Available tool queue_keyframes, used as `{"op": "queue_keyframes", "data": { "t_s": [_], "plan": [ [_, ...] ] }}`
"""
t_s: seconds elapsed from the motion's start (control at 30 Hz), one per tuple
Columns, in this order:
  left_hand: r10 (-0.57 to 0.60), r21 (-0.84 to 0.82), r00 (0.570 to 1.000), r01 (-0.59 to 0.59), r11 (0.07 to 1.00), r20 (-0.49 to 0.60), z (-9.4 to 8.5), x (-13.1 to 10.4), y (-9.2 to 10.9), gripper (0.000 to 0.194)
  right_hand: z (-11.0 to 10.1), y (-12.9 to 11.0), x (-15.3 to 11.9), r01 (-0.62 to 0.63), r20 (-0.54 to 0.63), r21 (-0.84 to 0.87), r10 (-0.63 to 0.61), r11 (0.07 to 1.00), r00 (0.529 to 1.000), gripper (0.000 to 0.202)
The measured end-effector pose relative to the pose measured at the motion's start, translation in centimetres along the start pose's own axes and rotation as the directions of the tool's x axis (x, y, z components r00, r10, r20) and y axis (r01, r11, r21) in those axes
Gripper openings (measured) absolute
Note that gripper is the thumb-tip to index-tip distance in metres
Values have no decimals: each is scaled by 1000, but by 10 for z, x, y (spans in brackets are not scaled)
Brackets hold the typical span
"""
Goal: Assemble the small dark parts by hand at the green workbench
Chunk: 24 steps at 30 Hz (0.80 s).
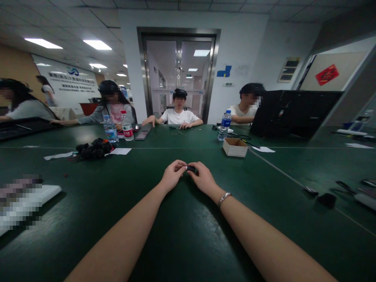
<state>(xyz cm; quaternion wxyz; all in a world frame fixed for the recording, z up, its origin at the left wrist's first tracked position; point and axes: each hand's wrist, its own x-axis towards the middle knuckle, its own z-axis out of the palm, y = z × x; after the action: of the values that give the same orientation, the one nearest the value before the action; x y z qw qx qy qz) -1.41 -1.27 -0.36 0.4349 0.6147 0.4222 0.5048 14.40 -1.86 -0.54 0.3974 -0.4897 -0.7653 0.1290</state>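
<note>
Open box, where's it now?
In the head view, the open box sits right of centre on the green table, beyond the right hand, just in front of the blue-capped bottle.

Small object (190,168) between left hand (173,174) and right hand (203,177); farther along table (182,235), box (237,151) right, bundle (93,150) left.

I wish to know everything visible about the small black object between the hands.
The small black object is short, with a pale, perhaps metallic part at its left end; finer details are too small to tell. It is held roughly sideways by the fingers of the left hand and right hand, over the green table.
</note>
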Motion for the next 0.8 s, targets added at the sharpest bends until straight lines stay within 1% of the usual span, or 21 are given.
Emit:
{"op": "queue_keyframes", "data": {
  "t_s": [0.07, 0.13, 0.2, 0.27, 0.37, 0.5, 0.63, 0.8],
  "plan": [
    [25, 11, 1000, -25, 1000, 10, -1, 0, 0, 13, 0, -1, 0, -10, 1, 0, 10, 1000, 1000, 20],
    [29, 9, 999, -29, 1000, -20, -1, 1, -3, 19, 0, -1, 0, -9, 7, 0, 9, 1000, 1000, 21],
    [1, -2, 997, -1, 1000, -73, 0, 3, -7, 27, 0, -2, 0, -5, 12, -2, 5, 1000, 1000, 21],
    [-41, -13, 994, 40, 999, -105, 0, 5, -9, 30, -1, -3, 0, -6, 11, -5, 6, 1000, 1000, 20],
    [-81, -21, 990, 79, 997, -116, 1, 6, -10, 28, -2, -5, -1, -15, 19, -11, 15, 1000, 1000, 20],
    [-96, 1, 987, 97, 995, -125, 1, 5, -7, 21, -3, -7, -1, -16, 18, -23, 16, 1000, 1000, 20],
    [-60, 43, 994, 65, 997, -91, 1, 3, -5, 16, -2, -6, -1, -4, 14, -14, 4, 1000, 1000, 20],
    [38, 51, 998, -36, 998, -47, -1, 3, -5, 12, -2, -5, -1, -10, 17, -16, 10, 1000, 1000, 20]
  ]
}}
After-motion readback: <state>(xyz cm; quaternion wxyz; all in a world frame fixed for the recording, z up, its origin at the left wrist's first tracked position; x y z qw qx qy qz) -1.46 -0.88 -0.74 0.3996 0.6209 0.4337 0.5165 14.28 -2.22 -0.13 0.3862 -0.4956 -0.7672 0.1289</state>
